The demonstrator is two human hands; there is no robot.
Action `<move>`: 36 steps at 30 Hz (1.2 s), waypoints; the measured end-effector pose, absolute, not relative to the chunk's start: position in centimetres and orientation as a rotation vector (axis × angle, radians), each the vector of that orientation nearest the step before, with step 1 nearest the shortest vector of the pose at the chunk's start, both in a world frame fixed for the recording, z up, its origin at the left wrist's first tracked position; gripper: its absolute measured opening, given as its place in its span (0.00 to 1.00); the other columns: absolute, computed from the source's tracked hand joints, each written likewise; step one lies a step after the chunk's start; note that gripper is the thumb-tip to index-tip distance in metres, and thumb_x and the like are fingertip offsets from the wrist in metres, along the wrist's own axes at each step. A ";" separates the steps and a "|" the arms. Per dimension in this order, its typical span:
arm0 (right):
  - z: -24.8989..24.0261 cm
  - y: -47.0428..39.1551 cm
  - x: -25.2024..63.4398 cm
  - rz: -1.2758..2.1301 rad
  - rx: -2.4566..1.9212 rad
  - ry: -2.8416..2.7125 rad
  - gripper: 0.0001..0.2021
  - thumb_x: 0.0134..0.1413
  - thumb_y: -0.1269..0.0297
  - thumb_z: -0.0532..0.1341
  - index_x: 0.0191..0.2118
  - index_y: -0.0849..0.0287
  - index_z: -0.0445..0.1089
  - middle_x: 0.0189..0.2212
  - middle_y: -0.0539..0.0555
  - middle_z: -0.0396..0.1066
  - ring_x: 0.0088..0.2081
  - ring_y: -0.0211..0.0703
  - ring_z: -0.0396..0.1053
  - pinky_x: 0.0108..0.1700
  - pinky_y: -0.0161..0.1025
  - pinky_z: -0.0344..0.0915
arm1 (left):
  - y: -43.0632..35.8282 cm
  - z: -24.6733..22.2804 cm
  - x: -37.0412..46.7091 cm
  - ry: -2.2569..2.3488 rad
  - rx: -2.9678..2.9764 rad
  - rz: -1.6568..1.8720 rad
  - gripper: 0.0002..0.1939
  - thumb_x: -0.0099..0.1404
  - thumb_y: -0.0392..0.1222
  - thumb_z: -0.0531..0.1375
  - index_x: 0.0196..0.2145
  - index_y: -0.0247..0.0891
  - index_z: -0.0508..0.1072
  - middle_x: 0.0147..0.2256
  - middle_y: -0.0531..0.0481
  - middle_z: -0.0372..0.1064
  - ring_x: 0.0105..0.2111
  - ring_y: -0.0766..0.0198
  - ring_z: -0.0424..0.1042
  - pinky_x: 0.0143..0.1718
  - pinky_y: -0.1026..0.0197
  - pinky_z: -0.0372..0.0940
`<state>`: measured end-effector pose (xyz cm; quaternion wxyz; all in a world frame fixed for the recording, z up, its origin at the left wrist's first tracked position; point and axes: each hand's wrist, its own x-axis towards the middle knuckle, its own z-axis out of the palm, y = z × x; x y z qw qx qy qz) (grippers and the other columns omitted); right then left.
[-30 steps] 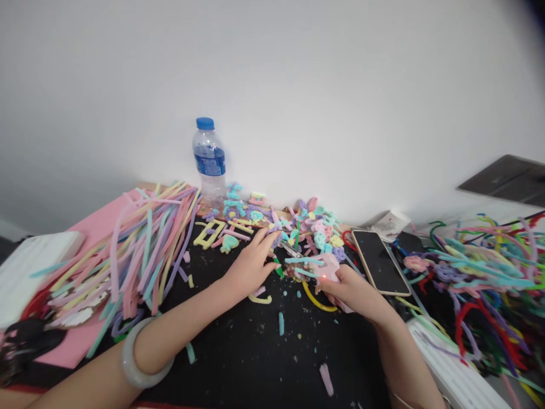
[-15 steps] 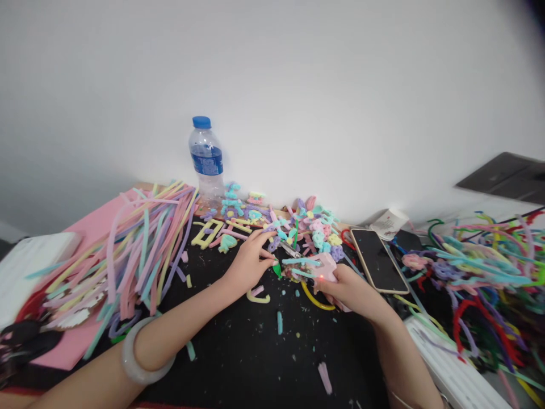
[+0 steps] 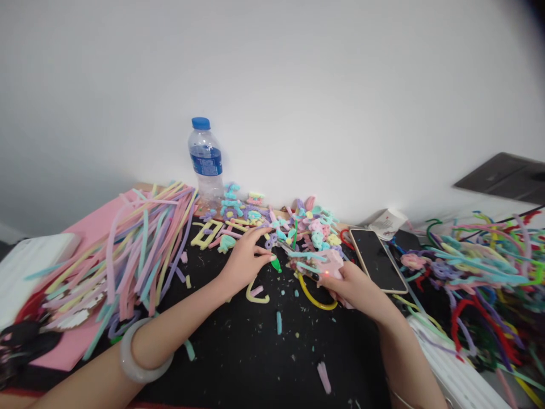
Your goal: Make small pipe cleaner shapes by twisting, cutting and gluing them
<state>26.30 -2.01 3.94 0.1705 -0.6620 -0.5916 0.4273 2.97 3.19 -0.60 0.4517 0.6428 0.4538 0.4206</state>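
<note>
Near the middle of the black mat (image 3: 255, 352), my left hand (image 3: 246, 255) has its thumb and index finger apart, with the thumb tip beside a small green piece (image 3: 276, 264). To the right, my right hand (image 3: 347, 284) is wrapped round a pale pink device (image 3: 330, 264) showing a small red light. Light blue fuzzy strips (image 3: 304, 257) lie across the device's front. Behind both hands is a pile of fuzzy pastel shapes, with a yellow-green flower (image 3: 333, 240) among them. A yellow loop (image 3: 317, 301) curves below the device.
A water bottle (image 3: 206, 159) stands at the wall. Long pastel stems (image 3: 149, 244) spread at left over pink sheets, near a white box (image 3: 38, 267). At right are a phone (image 3: 378, 260), a paper cup (image 3: 388, 222), a white power strip (image 3: 455, 369) and tangled coloured stems (image 3: 489, 284).
My right hand and the pink device have shifted slightly right and away from my left hand. My left hand has moved a little left, and the green piece shows more clearly.
</note>
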 end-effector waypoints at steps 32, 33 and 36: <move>2.4 1.6 27.0 -0.216 -1.918 -1.718 0.21 0.55 0.61 0.52 0.53 0.61 0.65 0.47 0.64 0.63 0.47 0.59 0.61 0.46 0.53 0.60 | 1.2 0.5 0.7 0.975 1.331 1.041 0.28 0.54 0.34 0.64 0.53 0.43 0.64 0.60 0.42 0.52 0.37 0.62 0.75 0.39 0.59 0.72; 3.0 1.4 26.4 -0.153 -1.793 -1.739 0.18 0.55 0.62 0.53 0.50 0.61 0.67 0.44 0.63 0.66 0.45 0.55 0.63 0.46 0.49 0.60 | 1.2 0.5 0.8 0.962 1.326 1.030 0.28 0.54 0.34 0.64 0.53 0.43 0.64 0.60 0.41 0.53 0.37 0.63 0.75 0.38 0.60 0.72; 4.5 0.9 23.5 0.462 -1.561 -1.947 0.10 0.53 0.65 0.56 0.37 0.59 0.73 0.32 0.55 0.72 0.30 0.43 0.67 0.33 0.37 0.63 | 1.0 0.7 0.9 0.935 1.324 0.993 0.28 0.54 0.34 0.63 0.53 0.43 0.64 0.59 0.41 0.54 0.36 0.64 0.75 0.35 0.63 0.71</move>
